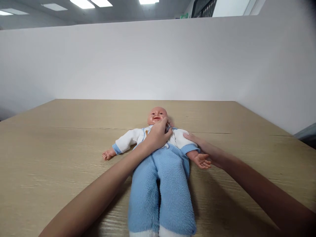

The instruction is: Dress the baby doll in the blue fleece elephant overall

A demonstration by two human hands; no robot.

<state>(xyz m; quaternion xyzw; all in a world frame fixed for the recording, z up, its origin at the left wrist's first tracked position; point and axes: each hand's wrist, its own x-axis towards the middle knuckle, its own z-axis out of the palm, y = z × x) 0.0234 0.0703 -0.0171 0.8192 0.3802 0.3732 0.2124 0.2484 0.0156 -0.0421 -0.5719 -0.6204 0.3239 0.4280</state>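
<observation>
A baby doll (160, 171) lies on its back on the wooden table (49, 158), its head away from me and its arms spread. It wears a white top and fluffy blue trousers. My left hand (158, 135) rests on the doll's chest just under its chin, fingers curled and pinched at the collar. My right hand (208, 149) lies flat along the doll's sleeve on the right, fingers stretched out, touching the upper arm beside the doll's open plastic hand.
A tall white partition wall (158, 59) stands right behind the table's far edge. A seam runs across the tabletop behind the doll's shoulders. Ceiling lights show above the wall.
</observation>
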